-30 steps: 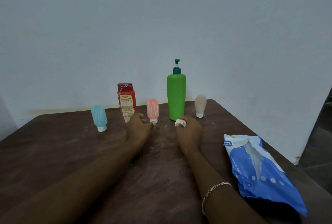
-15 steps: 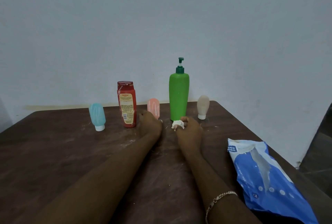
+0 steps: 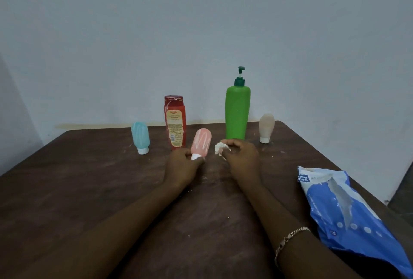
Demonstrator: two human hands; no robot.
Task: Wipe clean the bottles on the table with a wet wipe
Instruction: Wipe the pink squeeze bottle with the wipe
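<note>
My left hand (image 3: 182, 167) grips the white cap end of a small pink squeeze bottle (image 3: 201, 142), which tilts slightly right above the table. My right hand (image 3: 242, 159) pinches a crumpled white wet wipe (image 3: 220, 148) just right of the pink bottle, not touching it. Behind stand a red bottle (image 3: 175, 120), a tall green pump bottle (image 3: 237, 114), a small blue bottle (image 3: 140, 137) at the left and a small beige bottle (image 3: 266, 127) at the right, all upright.
A dark brown wooden table (image 3: 89, 189) with white specks carries everything. A blue wet-wipe pack (image 3: 348, 216) lies near the right edge beside my right forearm. A pale wall stands directly behind the table.
My left hand has taken the pink bottle by its cap and drawn it toward me, away from the row. My right hand with the wipe has shifted slightly nearer it.
</note>
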